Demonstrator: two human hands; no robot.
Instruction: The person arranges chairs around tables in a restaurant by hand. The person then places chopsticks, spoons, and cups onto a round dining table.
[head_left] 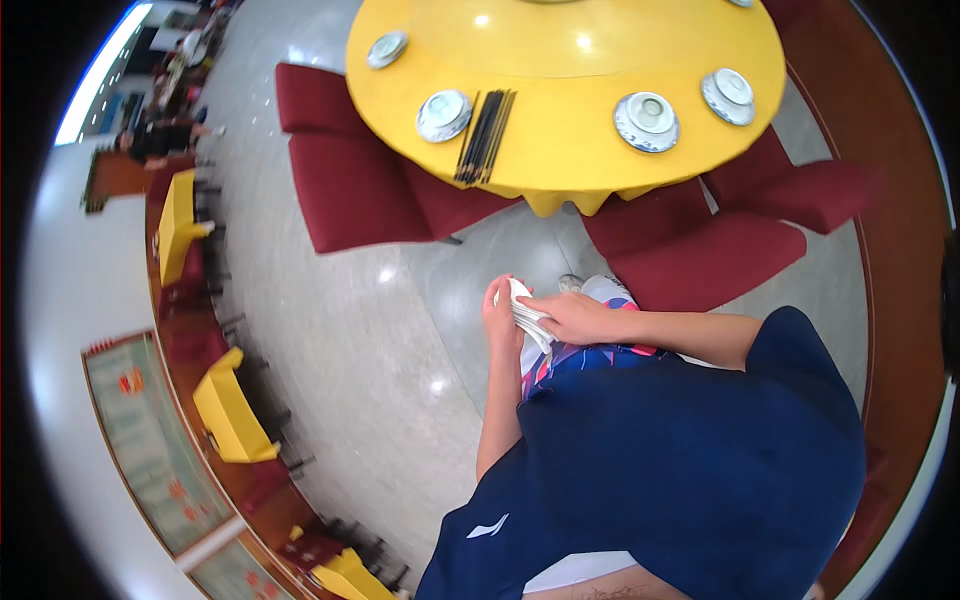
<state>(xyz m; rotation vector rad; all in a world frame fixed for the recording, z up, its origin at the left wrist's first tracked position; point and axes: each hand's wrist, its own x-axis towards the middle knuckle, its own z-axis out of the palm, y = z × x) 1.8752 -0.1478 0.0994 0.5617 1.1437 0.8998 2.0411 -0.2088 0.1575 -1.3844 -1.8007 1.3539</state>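
Observation:
In front of my body, my left hand (499,312) is closed around a stack of white spoons (530,324), with their rounded ends near its fingertips. My right hand (578,318) reaches in from the right and grips the same stack, its fingers pressed on the upper side. Both hands are short of the round table with the yellow tablecloth (560,130). A bundle of dark chopsticks (486,137) lies near that table's edge. Beside it, a small bowl sits upside down on a blue-and-white plate (443,116).
More place settings stand around the table, including a plate with a bowl (646,121) at the right. A dark red chair (350,180) is at the left, and other red chairs (710,250) are at the right. Yellow-covered tables (236,410) line the far left, where a person (165,138) is visible.

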